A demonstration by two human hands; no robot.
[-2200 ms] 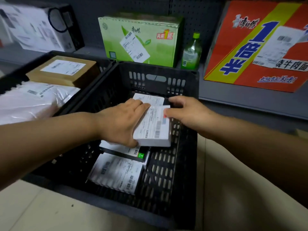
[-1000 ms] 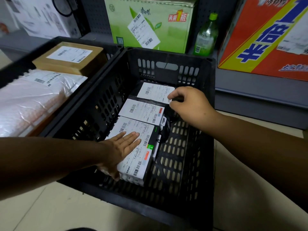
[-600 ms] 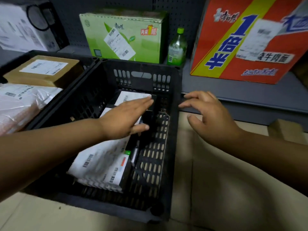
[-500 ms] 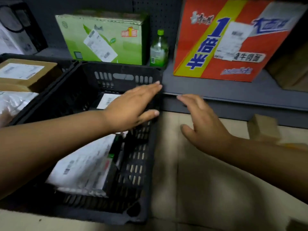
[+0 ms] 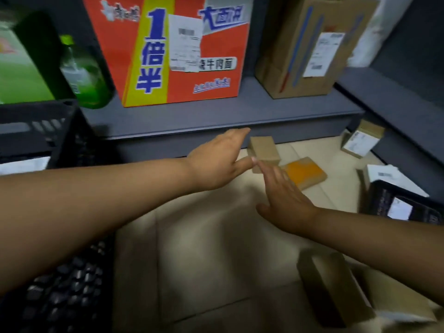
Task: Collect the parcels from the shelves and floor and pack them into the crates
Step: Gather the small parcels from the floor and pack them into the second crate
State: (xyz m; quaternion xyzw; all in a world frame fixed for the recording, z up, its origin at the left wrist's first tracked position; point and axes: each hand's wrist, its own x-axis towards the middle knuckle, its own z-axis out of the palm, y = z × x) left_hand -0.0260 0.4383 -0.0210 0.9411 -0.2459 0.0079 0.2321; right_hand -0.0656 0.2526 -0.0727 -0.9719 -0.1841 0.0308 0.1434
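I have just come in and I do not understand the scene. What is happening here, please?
A person is collecting parcels. Both hands are empty: the left hand and right hand reach with straight fingers toward a small brown box on the floor, beside a flat orange-labelled parcel. Neither grips it yet. A black crate stands to the left. Larger cartons wait on the shelf.
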